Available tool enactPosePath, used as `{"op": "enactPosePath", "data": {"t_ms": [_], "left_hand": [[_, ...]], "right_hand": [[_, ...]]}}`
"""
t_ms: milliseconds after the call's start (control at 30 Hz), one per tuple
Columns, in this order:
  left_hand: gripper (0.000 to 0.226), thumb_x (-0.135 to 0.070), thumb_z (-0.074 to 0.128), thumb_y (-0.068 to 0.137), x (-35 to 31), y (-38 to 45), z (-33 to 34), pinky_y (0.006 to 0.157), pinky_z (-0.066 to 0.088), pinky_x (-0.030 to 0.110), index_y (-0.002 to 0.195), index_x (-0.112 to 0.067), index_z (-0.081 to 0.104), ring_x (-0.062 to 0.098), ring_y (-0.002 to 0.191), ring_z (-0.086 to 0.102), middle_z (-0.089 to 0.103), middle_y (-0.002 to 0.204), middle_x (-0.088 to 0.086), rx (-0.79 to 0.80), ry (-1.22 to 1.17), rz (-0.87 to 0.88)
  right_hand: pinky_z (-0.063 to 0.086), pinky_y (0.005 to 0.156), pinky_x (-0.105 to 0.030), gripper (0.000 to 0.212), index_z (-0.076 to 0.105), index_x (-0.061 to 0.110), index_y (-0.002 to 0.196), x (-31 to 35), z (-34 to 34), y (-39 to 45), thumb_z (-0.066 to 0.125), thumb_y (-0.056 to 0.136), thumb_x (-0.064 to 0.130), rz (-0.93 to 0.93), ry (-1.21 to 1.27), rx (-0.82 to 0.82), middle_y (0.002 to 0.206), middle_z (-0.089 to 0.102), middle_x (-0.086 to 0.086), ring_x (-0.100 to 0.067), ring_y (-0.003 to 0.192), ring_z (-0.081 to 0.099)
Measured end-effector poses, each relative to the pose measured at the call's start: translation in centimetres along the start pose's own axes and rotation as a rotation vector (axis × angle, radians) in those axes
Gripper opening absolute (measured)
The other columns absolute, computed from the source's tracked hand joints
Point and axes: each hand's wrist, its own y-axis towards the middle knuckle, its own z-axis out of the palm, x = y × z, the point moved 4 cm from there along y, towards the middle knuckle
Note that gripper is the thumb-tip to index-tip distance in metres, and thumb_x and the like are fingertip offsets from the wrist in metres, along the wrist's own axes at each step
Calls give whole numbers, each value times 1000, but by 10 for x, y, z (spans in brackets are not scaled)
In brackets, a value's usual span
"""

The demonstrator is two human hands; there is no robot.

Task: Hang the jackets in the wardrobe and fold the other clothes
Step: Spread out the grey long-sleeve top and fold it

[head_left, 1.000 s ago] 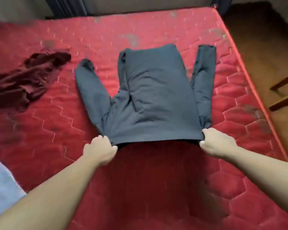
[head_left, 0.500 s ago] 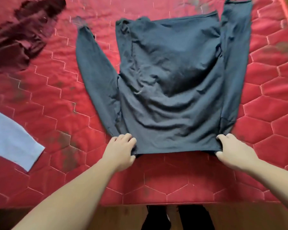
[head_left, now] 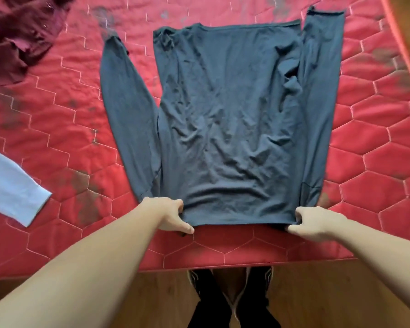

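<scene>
shirt (head_left: 227,129): flat on the mattress (head_left: 374,147), middle, sleeves alongside
hands: left hand (head_left: 169,215) and right hand (head_left: 314,223) at the shirt's near corners
crumpled garment (head_left: 17,36): far left
pale sleeve (head_left: 10,185): near left
floor (head_left: 329,301): before the mattress

Bare arms, dark trousers with pale trim

Both forearms are bare up to the frame's near edge, with no sleeve, watch or ring visible on the left hand (head_left: 168,215) or the right hand (head_left: 317,223). Between the arms, at the near bottom of the view, stand two legs in black trousers (head_left: 232,301). Thin white or pale grey lines run down the fabric, one curving along the inner side of the right leg and a shorter set near the top of the left leg; they look like piping or stripes, though blur makes that uncertain.
</scene>
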Motion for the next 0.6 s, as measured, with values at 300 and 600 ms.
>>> {"op": "enactPosePath", "data": {"t_ms": [300, 600], "left_hand": [[42, -41, 45, 91, -75, 17, -91, 91, 39, 39, 132, -30, 45, 26, 118, 50, 51, 132, 2, -309, -18, 200], [63, -46, 45, 92, -163, 78, -164, 112, 22, 43, 149, -37, 20, 22, 144, 16, 21, 157, -3, -652, -46, 355]], "right_hand": [[44, 74, -33, 32, 49, 26, 95, -7, -50, 12, 49, 83, 55, 5, 112, -250, 109, 62, 3, -21, 94, 56], [48, 88, -45, 47, 43, 20, 124, -68, -101, 69, 55, 85, 44, 172, 569, -476, 120, 51, -8, -32, 106, 58]]}}
